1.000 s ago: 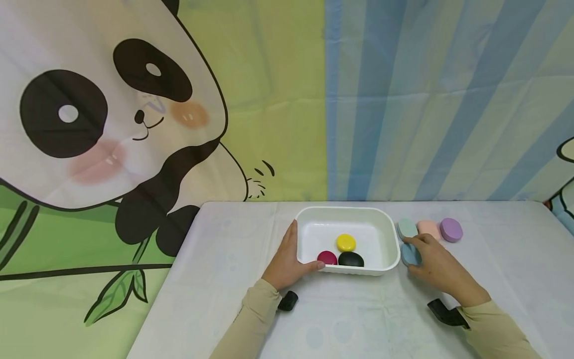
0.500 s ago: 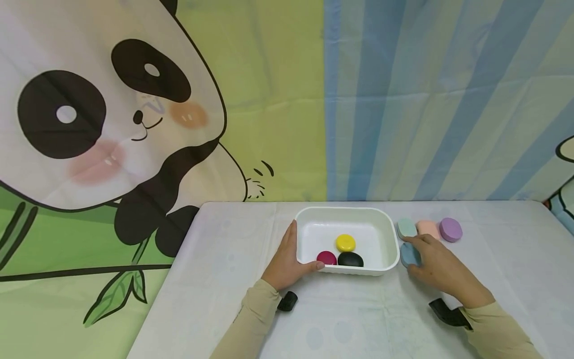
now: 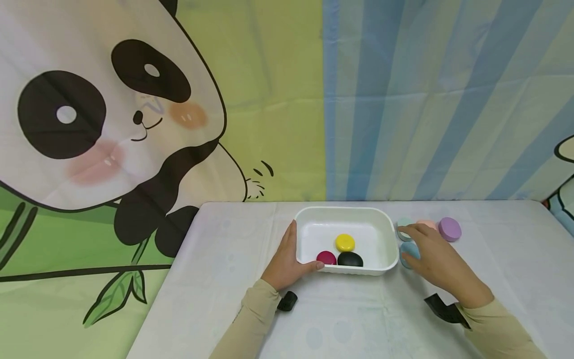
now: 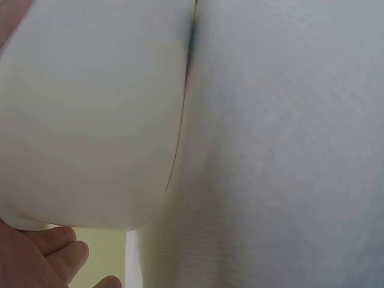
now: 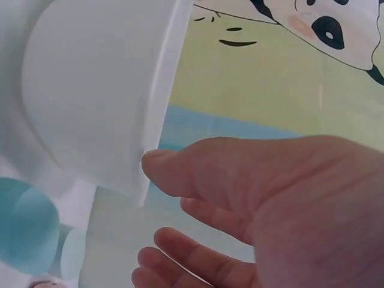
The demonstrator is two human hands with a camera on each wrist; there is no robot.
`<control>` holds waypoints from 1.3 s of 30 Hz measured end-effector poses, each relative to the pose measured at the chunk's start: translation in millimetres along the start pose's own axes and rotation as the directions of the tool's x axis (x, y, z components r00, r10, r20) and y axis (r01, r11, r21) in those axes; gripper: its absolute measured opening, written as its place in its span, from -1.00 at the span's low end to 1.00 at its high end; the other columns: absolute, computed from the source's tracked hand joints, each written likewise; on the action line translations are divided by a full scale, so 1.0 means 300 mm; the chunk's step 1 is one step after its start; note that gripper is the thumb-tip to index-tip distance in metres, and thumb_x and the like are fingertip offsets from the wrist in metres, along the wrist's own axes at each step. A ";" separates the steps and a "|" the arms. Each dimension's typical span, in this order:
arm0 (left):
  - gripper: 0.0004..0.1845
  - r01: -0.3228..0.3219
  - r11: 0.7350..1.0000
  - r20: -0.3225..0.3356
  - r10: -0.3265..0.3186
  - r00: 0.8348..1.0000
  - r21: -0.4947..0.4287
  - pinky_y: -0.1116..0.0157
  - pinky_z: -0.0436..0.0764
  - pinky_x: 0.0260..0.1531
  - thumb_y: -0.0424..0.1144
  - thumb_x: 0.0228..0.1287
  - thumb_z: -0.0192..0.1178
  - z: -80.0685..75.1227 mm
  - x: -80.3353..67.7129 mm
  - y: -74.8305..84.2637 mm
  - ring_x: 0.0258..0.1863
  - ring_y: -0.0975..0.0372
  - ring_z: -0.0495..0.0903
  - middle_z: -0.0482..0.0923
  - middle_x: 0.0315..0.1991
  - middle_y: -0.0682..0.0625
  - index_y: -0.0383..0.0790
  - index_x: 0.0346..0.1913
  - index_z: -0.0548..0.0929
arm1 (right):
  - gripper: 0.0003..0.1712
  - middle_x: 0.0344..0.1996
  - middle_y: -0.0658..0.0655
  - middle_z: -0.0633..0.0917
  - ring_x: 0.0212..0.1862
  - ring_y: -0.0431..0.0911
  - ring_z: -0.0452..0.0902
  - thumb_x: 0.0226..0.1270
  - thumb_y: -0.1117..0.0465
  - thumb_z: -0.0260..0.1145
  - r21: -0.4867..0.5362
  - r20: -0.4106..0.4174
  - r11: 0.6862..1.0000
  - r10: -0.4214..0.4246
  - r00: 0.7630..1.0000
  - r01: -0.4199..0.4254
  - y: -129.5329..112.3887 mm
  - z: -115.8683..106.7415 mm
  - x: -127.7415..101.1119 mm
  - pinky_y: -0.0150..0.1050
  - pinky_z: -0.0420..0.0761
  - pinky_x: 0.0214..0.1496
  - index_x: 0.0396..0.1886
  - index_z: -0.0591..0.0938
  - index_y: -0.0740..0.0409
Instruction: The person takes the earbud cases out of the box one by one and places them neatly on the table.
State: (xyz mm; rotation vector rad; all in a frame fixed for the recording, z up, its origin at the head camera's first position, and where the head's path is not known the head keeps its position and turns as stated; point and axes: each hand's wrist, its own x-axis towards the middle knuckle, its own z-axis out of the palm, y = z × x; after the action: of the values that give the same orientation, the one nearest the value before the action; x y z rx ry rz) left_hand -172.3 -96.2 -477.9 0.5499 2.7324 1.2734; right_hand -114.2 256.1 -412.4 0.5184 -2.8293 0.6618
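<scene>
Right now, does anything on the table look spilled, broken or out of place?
Nothing stands out. The white tray sits flat with three pebbles inside, the left hand holds its side, and the right hand rests over the blue pebble beside it.

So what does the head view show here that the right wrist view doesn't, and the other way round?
Only the head view shows the inside of the white tray, with the yellow piece, the magenta piece and the black piece lying in it, the left hand gripping the tray's left end, and the purple piece on the table.

Only the right wrist view shows the right hand's palm side, fingers loosely extended and holding nothing.

Both show the right hand, the tray's outer wall, and the blue piece beside the mint piece.
</scene>
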 end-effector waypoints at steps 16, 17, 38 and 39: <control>0.37 -0.022 1.000 -0.010 0.022 1.000 -0.008 0.08 0.12 0.48 0.22 0.01 0.49 -0.001 -0.004 0.001 0.56 0.10 -0.01 -0.20 0.63 -0.03 -0.26 0.62 -0.23 | -0.37 0.14 0.38 0.57 0.17 0.29 0.48 0.17 0.32 0.51 0.019 0.021 0.998 -0.052 0.998 0.052 -0.108 0.011 0.075 0.19 0.57 0.10 0.25 0.55 0.31; 0.37 -0.021 1.000 -0.010 0.021 1.000 -0.008 0.08 0.13 0.48 0.21 0.02 0.49 -0.001 -0.004 0.002 0.55 0.10 -0.01 -0.20 0.63 -0.02 -0.26 0.62 -0.23 | -0.37 0.15 0.37 0.56 0.18 0.29 0.48 0.17 0.32 0.50 0.019 0.031 0.998 -0.052 0.998 0.052 -0.113 0.013 0.079 0.19 0.57 0.10 0.26 0.54 0.30; 0.38 0.004 1.000 0.000 -0.004 1.000 0.014 0.08 0.13 0.48 0.22 0.01 0.49 -0.001 0.003 0.003 0.56 0.09 -0.01 -0.20 0.63 -0.05 -0.22 0.63 -0.25 | -0.42 0.09 0.20 0.63 0.16 0.18 0.52 0.15 0.38 0.50 0.068 0.269 0.992 -0.124 0.955 0.109 -0.189 0.081 0.162 0.09 0.60 0.13 0.22 0.63 0.20; 0.37 0.005 1.000 0.000 -0.005 1.000 0.013 0.07 0.13 0.48 0.22 0.01 0.49 -0.001 0.002 0.004 0.55 0.09 0.00 -0.19 0.63 -0.05 -0.21 0.63 -0.25 | -0.42 0.09 0.19 0.63 0.16 0.17 0.52 0.15 0.38 0.50 0.077 0.283 0.992 -0.119 0.952 0.101 -0.190 0.085 0.166 0.08 0.60 0.14 0.21 0.63 0.20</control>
State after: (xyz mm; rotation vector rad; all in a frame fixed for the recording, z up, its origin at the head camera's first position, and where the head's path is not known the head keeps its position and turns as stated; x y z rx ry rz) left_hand -172.6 -95.5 -476.8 0.5440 2.7422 1.2561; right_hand -141.3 182.1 -399.6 0.8407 -3.0242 0.7051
